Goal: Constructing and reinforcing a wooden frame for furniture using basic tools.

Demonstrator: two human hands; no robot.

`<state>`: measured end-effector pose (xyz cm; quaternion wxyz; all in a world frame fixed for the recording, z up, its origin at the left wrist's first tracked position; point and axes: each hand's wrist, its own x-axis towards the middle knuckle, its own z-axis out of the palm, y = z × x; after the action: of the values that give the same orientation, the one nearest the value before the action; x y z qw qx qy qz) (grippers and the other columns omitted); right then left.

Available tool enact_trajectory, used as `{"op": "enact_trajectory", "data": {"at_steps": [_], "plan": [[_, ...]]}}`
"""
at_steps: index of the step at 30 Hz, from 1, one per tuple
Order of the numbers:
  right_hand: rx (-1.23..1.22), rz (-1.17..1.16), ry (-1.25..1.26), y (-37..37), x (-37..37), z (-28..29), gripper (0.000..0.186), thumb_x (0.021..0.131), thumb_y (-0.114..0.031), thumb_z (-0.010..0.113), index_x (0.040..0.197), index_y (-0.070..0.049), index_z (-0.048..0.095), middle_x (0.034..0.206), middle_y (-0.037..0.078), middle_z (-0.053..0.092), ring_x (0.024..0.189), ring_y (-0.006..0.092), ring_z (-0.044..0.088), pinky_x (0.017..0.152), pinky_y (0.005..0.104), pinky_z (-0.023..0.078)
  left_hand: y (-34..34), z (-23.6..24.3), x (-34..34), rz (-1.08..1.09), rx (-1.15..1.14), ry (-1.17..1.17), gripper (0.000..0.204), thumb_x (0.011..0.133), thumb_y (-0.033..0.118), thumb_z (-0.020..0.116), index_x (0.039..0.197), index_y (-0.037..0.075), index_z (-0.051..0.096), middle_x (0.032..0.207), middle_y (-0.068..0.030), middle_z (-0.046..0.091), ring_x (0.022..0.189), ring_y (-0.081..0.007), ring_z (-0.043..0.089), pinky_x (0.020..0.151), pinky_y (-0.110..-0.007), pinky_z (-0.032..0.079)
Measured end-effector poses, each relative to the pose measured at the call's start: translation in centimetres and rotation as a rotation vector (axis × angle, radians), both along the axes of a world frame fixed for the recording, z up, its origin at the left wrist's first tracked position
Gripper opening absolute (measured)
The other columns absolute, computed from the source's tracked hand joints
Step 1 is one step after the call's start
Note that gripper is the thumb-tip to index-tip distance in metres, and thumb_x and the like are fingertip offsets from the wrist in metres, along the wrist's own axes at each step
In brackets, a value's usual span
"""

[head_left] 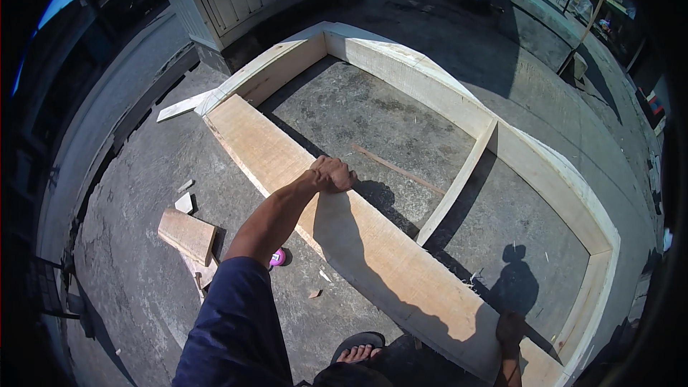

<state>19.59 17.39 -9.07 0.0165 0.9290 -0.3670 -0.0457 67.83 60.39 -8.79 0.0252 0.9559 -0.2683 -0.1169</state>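
My left hand (332,175) is closed over the far edge of a long, pale wooden board (405,258) lying diagonally across the front of a large, curved wooden frame (401,82). My right hand (510,329), partly in shadow, grips the same board toward its right end. A crosspiece (464,179) meets the back of the frame, its near end close to the board. Shadows of my body fall on the board and the concrete.
At left on the concrete lie short wood offcuts (186,233) and a pink round object (277,258), partly behind my forearm. A slat (175,107) projects left. A thin strip (394,168) lies inside the frame. A panelled wooden structure (244,0) stands behind; my sandaled foot (358,351) is below.
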Motion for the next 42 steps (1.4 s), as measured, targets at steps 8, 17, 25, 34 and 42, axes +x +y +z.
{"op": "enact_trajectory", "data": {"at_steps": [8,17,25,34,42], "plan": [[0.164,-0.068,0.124,1.4,4.2,3.2,0.06,0.098,-0.045,0.041,0.087,0.004,0.075,0.089,0.03,0.07,0.091,0.0478,0.068,0.087,0.0537,0.052,3.3,-0.8,1.3,-0.089,-0.235,-0.194,0.042,0.093,0.037,0.054,0.081,-0.001,0.069,0.08,-0.0271,0.07,0.08,-0.0444,0.07,0.077,-0.055,0.056],[0.189,-0.196,0.147,1.0,2.0,4.1,0.061,0.098,-0.047,0.04,0.09,0.003,0.075,0.094,0.03,0.07,0.094,0.0454,0.068,0.09,0.0536,0.051,0.7,-3.1,1.5,-0.163,-0.164,-0.243,0.044,0.094,0.039,0.06,0.079,-0.002,0.066,0.074,-0.0303,0.067,0.077,-0.0478,0.069,0.07,-0.056,0.056],[0.098,-0.087,0.039,3.6,4.5,5.8,0.046,0.1,-0.042,0.048,0.106,-0.005,0.073,0.104,0.021,0.073,0.103,0.0386,0.069,0.098,0.0553,0.045,2.1,-1.4,0.7,-0.103,-0.176,-0.348,0.044,0.103,0.04,0.045,0.092,0.002,0.065,0.083,-0.0221,0.067,0.088,-0.0428,0.065,0.086,-0.059,0.047],[0.149,0.484,-0.254,22.4,9.0,3.6,0.071,0.1,-0.062,0.038,0.156,-0.018,0.036,0.166,0.013,0.018,0.156,0.0338,0.002,0.115,0.0742,-0.003,-3.6,0.3,-18.9,-0.161,-0.179,-0.187,0.068,0.103,0.06,0.018,0.161,0.024,0.022,0.168,-0.0126,0.011,0.155,-0.0389,0.003,0.121,-0.064,-0.005],[0.078,0.476,-0.282,21.6,11.3,5.0,0.066,0.102,-0.06,0.033,0.155,-0.021,0.039,0.165,0.01,0.025,0.154,0.0308,0.013,0.118,0.0703,0.002,-5.0,1.5,-20.8,-0.152,-0.235,-0.364,0.06,0.107,0.042,0.025,0.16,0.015,0.025,0.167,-0.0177,0.012,0.155,-0.04,0.0,0.121,-0.062,-0.003]]}}
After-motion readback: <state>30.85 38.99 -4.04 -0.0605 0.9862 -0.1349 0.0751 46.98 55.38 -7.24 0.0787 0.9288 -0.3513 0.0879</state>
